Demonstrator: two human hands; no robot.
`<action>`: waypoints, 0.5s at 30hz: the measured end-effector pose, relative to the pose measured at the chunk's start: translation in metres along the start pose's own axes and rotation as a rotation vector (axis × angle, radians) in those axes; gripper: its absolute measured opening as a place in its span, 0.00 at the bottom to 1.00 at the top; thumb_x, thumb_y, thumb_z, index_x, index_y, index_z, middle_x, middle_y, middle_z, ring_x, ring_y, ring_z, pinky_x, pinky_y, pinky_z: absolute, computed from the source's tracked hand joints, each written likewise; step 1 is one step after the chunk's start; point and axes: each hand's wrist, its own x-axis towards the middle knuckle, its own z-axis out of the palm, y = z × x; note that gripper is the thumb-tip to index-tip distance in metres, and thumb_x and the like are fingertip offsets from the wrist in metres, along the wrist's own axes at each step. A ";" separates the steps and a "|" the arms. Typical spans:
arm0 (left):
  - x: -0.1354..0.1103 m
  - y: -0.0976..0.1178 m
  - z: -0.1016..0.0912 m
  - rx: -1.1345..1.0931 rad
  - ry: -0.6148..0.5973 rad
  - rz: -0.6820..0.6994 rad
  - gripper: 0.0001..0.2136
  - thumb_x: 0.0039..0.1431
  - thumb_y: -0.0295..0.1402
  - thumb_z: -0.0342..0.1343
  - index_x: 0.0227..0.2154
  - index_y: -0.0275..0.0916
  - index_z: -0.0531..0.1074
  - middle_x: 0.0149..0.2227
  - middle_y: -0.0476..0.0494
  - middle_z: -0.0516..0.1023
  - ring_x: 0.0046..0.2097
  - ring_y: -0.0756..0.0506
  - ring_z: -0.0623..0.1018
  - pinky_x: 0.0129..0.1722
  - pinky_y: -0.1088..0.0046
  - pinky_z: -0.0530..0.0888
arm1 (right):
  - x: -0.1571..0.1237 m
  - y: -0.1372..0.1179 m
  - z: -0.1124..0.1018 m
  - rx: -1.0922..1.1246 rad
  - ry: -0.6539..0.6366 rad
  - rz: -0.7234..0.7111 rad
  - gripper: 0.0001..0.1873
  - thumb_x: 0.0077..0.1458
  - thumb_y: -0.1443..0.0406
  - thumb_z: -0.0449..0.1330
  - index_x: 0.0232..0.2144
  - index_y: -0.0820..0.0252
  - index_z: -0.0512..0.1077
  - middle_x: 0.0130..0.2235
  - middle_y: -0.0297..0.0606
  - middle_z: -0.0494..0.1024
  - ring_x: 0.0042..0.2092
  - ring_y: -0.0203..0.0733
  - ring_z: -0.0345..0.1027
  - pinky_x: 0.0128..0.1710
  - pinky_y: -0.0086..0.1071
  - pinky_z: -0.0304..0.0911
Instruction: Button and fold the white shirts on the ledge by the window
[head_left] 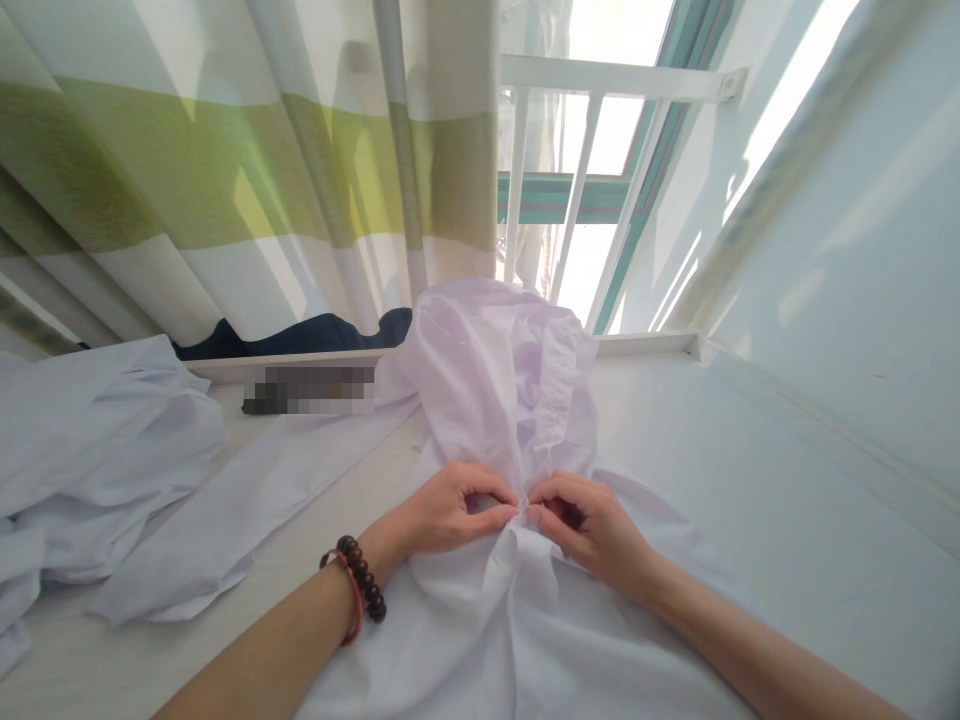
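Note:
A white long-sleeved shirt (472,390) lies spread in front of me, its upper part bunched toward the back ledge. One sleeve (255,500) stretches out to the left. My left hand (457,510) pinches the fabric at the shirt's front opening between thumb and fingertips. Just to its right, my right hand (585,515) pinches the same front edge, the two sets of fingertips almost touching. Whether a button sits between them is too small to make out. Dark beads and a reddish band circle my left wrist.
More white cloth (97,450) is heaped at the left on the pale surface (660,430). A blurred-out dark item (311,390) lies by the back ledge (645,345). Behind hang a green-and-white curtain (300,170) and a white railing (585,75); a pale wall (847,270) rises on the right.

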 end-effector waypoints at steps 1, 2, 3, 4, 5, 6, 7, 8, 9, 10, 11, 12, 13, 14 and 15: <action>0.000 -0.001 0.000 -0.002 -0.001 0.002 0.10 0.57 0.37 0.58 0.35 0.36 0.80 0.33 0.43 0.79 0.35 0.47 0.75 0.34 0.75 0.69 | 0.000 0.000 0.000 0.005 0.000 0.001 0.07 0.58 0.66 0.57 0.29 0.60 0.72 0.24 0.29 0.65 0.25 0.31 0.55 0.25 0.25 0.53; 0.000 -0.001 0.000 -0.005 0.000 0.002 0.10 0.57 0.37 0.58 0.35 0.36 0.80 0.33 0.43 0.79 0.35 0.47 0.75 0.34 0.75 0.69 | 0.000 0.000 0.000 0.010 -0.001 0.003 0.07 0.58 0.66 0.57 0.29 0.60 0.72 0.24 0.29 0.64 0.25 0.31 0.55 0.25 0.25 0.53; 0.000 -0.001 0.000 -0.007 0.003 0.000 0.10 0.57 0.37 0.58 0.35 0.37 0.80 0.33 0.44 0.79 0.35 0.48 0.75 0.34 0.75 0.69 | 0.000 0.000 0.001 0.015 -0.002 0.006 0.06 0.58 0.66 0.57 0.29 0.61 0.73 0.24 0.29 0.64 0.24 0.31 0.55 0.25 0.25 0.53; 0.000 -0.001 0.001 -0.007 0.008 -0.002 0.10 0.57 0.37 0.58 0.34 0.37 0.80 0.32 0.44 0.79 0.34 0.48 0.75 0.33 0.76 0.69 | 0.000 0.001 0.001 0.020 0.000 0.007 0.06 0.58 0.66 0.57 0.29 0.61 0.73 0.23 0.28 0.64 0.24 0.30 0.55 0.25 0.25 0.52; 0.001 0.000 0.001 -0.006 0.013 -0.004 0.10 0.57 0.37 0.58 0.34 0.36 0.80 0.32 0.44 0.79 0.34 0.49 0.75 0.33 0.76 0.68 | 0.001 0.001 0.001 0.024 0.003 0.007 0.06 0.57 0.67 0.57 0.29 0.61 0.73 0.23 0.28 0.64 0.24 0.30 0.55 0.24 0.25 0.52; 0.001 0.001 0.002 -0.004 0.017 -0.007 0.10 0.57 0.36 0.58 0.33 0.36 0.80 0.32 0.45 0.79 0.34 0.49 0.75 0.33 0.77 0.68 | 0.001 0.001 0.001 0.027 0.008 0.004 0.05 0.57 0.67 0.58 0.30 0.61 0.73 0.23 0.28 0.63 0.24 0.30 0.54 0.24 0.25 0.52; 0.002 0.002 0.002 -0.001 0.020 -0.010 0.09 0.57 0.36 0.58 0.33 0.36 0.80 0.32 0.45 0.80 0.33 0.49 0.75 0.32 0.77 0.68 | 0.001 0.002 0.001 0.030 0.015 0.000 0.05 0.57 0.67 0.58 0.30 0.61 0.73 0.23 0.28 0.63 0.24 0.30 0.54 0.24 0.25 0.52; 0.002 0.003 0.002 0.003 0.022 -0.013 0.09 0.57 0.36 0.58 0.33 0.36 0.80 0.32 0.45 0.80 0.33 0.49 0.75 0.33 0.77 0.67 | 0.002 0.002 0.002 0.032 0.022 -0.006 0.05 0.56 0.67 0.58 0.30 0.61 0.73 0.22 0.27 0.63 0.23 0.30 0.54 0.24 0.24 0.52; 0.003 0.004 0.003 0.005 0.023 -0.014 0.09 0.57 0.35 0.57 0.33 0.36 0.79 0.32 0.45 0.80 0.34 0.49 0.75 0.33 0.77 0.67 | 0.002 0.003 0.001 0.034 0.028 -0.013 0.04 0.56 0.68 0.58 0.31 0.62 0.74 0.22 0.27 0.63 0.23 0.30 0.54 0.24 0.24 0.52; 0.003 0.005 0.003 0.007 0.023 -0.017 0.09 0.58 0.35 0.57 0.33 0.36 0.79 0.32 0.46 0.80 0.34 0.49 0.74 0.33 0.77 0.67 | 0.002 0.003 0.001 0.037 0.034 -0.019 0.04 0.56 0.68 0.58 0.31 0.62 0.74 0.22 0.27 0.63 0.23 0.30 0.54 0.24 0.24 0.52; 0.003 0.006 0.003 0.010 0.023 -0.020 0.09 0.58 0.34 0.56 0.33 0.35 0.79 0.32 0.46 0.80 0.34 0.49 0.74 0.33 0.77 0.67 | 0.002 0.003 0.001 0.040 0.038 -0.025 0.04 0.55 0.68 0.58 0.31 0.62 0.74 0.22 0.27 0.62 0.23 0.30 0.54 0.24 0.24 0.52; 0.003 0.006 0.003 0.015 0.020 -0.021 0.09 0.58 0.34 0.56 0.33 0.35 0.79 0.32 0.46 0.80 0.33 0.50 0.74 0.33 0.77 0.67 | 0.002 0.003 0.001 0.042 0.043 -0.033 0.05 0.55 0.69 0.58 0.31 0.62 0.74 0.23 0.27 0.62 0.23 0.30 0.53 0.24 0.24 0.52; 0.003 0.006 0.002 0.023 0.016 -0.020 0.09 0.58 0.34 0.56 0.33 0.35 0.79 0.32 0.46 0.79 0.33 0.50 0.73 0.32 0.77 0.67 | 0.001 0.003 0.001 0.044 0.045 -0.041 0.05 0.55 0.69 0.58 0.32 0.62 0.75 0.23 0.28 0.62 0.23 0.30 0.53 0.24 0.24 0.52; 0.003 0.006 0.002 0.032 0.010 -0.014 0.09 0.58 0.34 0.55 0.33 0.35 0.79 0.31 0.46 0.79 0.32 0.50 0.72 0.32 0.77 0.66 | 0.001 0.003 0.001 0.047 0.044 -0.048 0.05 0.55 0.69 0.58 0.32 0.62 0.75 0.23 0.28 0.62 0.23 0.30 0.53 0.24 0.24 0.52; 0.003 0.006 0.002 0.040 0.004 -0.006 0.09 0.59 0.34 0.55 0.34 0.35 0.79 0.31 0.46 0.79 0.32 0.50 0.72 0.32 0.77 0.66 | 0.001 0.003 0.001 0.053 0.040 -0.054 0.05 0.55 0.70 0.58 0.32 0.62 0.75 0.23 0.28 0.62 0.23 0.30 0.53 0.24 0.24 0.52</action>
